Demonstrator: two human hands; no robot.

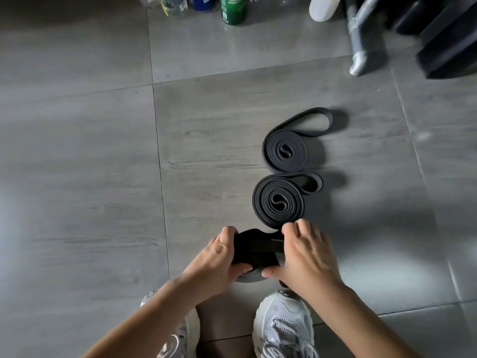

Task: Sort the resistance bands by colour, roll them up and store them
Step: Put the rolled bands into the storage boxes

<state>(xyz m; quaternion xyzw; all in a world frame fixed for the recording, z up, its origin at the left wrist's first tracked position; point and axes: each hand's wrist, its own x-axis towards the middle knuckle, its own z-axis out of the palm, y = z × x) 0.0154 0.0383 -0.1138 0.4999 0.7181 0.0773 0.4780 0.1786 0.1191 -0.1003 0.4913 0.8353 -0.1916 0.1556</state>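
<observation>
Your left hand (219, 259) is gripping the left side of the black band (255, 250), fingers curled over its top and thumb underneath, likely to stop the coil springing open. The band is sitting between both hands, low over the floor (77, 151), just ahead of your shoes. Your right hand (304, 257) is clamping the right side, fingers bent over the edge and thumb pressing the lower rim, probably to guide the next turn. Just beyond, the near roll (278, 200) and far roll (285, 151), both black, are lying flat in line, apparently grouping one colour. The green can (233, 9) is showing only blurred, unreadable print.
</observation>
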